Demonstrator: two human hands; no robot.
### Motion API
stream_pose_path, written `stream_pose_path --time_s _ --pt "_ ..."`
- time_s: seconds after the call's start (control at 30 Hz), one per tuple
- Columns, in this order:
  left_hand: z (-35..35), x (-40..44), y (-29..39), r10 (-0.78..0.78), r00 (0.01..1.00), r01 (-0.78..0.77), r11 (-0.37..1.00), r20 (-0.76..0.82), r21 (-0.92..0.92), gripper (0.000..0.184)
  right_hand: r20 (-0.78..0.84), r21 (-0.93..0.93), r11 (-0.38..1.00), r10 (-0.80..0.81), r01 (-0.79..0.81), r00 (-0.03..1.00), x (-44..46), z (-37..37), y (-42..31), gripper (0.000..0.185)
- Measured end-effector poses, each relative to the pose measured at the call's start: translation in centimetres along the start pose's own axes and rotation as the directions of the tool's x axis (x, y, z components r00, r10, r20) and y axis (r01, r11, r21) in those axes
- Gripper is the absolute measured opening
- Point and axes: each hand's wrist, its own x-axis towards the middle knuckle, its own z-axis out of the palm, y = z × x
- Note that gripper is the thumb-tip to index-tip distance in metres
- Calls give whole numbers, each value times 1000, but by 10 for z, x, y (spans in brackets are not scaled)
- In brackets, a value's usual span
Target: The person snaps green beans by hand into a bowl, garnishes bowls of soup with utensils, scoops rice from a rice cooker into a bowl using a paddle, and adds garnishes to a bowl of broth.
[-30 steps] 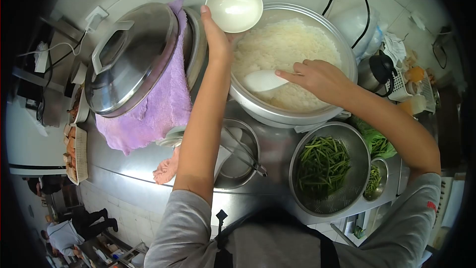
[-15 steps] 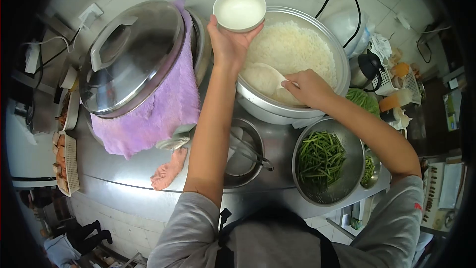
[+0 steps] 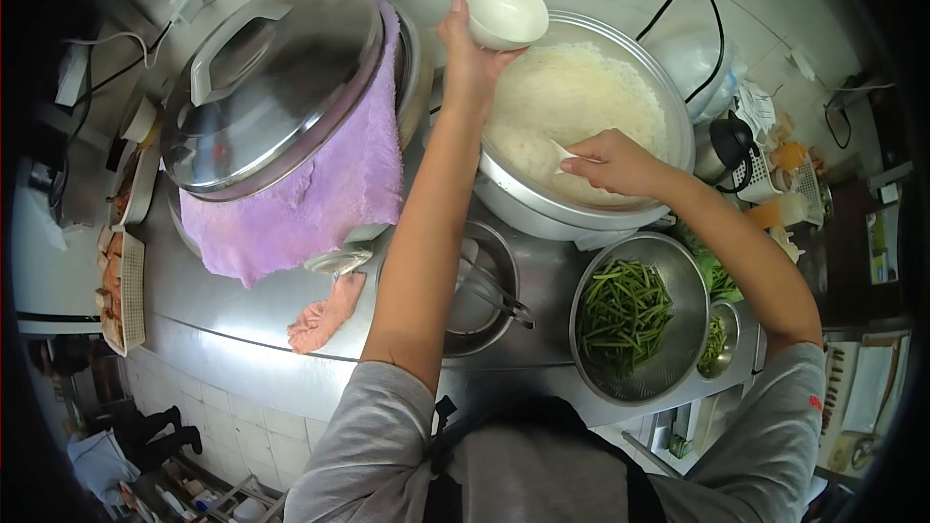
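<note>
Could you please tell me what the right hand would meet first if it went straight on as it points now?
The right hand, holding the spoon, would probably meet the rice in the pot first, though depth is unclear.

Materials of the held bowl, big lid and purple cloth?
Bowl: white, smooth, soft sheen; ceramic or melamine, can't tell which.
Lid: polished metal, likely stainless steel; mirror-like reflections.
Purple cloth: matte, fuzzy textile, perhaps terry or microfibre; visible nap.
</note>
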Motion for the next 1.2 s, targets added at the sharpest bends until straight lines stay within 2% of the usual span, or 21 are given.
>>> stream_pose_path --time_s 0.1,0.2,0.3,0.4,0.5,0.6,0.7,0.73,0.8,0.83,0.87,0.9,0.93,1.03,1.13,1.2 --pt "0 0 1 1 999 0 1000 -33 23 64 51 69 997 17 -20 999 0 -4 5 28" --pt "1 -2 3 -16 1000 17 1000 -26 25 63 127 139 984 94 -112 987 -5 -11 12 28" --pt "-2 2 0 -59 998 59 998 -8 18 63 253 190 975 68 -118 965 -15 -29 18 29" --pt "-1 1 -2 -10 999 17 991 -48 133 68 261 264 924 206 -275 943 -33 -46 7 29" --pt "3 -4 -1 -5 999 10 994 -45 112 65 120 384 871 281 -306 952 -57 -55 -4 27" --pt "7 -19 -4 -3 997 16 985 -74 170 66 -141 504 846 277 -172 950 -76 -48 -18 25" --pt "31 -44 -9 -109 981 146 959 -161 243 68 -311 613 789 193 41 931 -67 -28 -20 33" --pt "38 -49 -11 -181 971 214 950 -157 229 65 -420 537 836 146 115 896 -60 -19 -21 34" --pt "55 -56 -21 -205 968 224 966 -145 128 64 -605 355 904 28 238 795 -42 1 -23 38" --pt "60 -57 -24 -215 966 227 971 -141 76 63 -714 120 967 -73 224 697 -30 13 -16 41" --pt "63 -57 -24 -199 971 213 972 -132 100 62 -782 -117 978 -196 170 591 -19 26 -7 45" --pt "65 -57 -24 -184 975 199 972 -123 124 62 -807 -339 937 -334 80 487 -15 37 -6 49" --pt "66 -55 -26 -170 979 185 972 -114 145 61 -744 -223 975 -175 7 645 -32 40 -24 60" --pt "56 -49 -20 -162 986 166 967 -38 190 58 -656 -331 934 -127 -132 744 -56 39 -31 59" --pt "42 -42 -23 -186 983 185 967 -8 173 58 -581 -434 900 -236 -51 779 -84 27 -33 57" --pt "37 -42 -23 -211 977 208 969 8 131 60 -632 -373 924 -324 90 704 -92 13 -25 54"
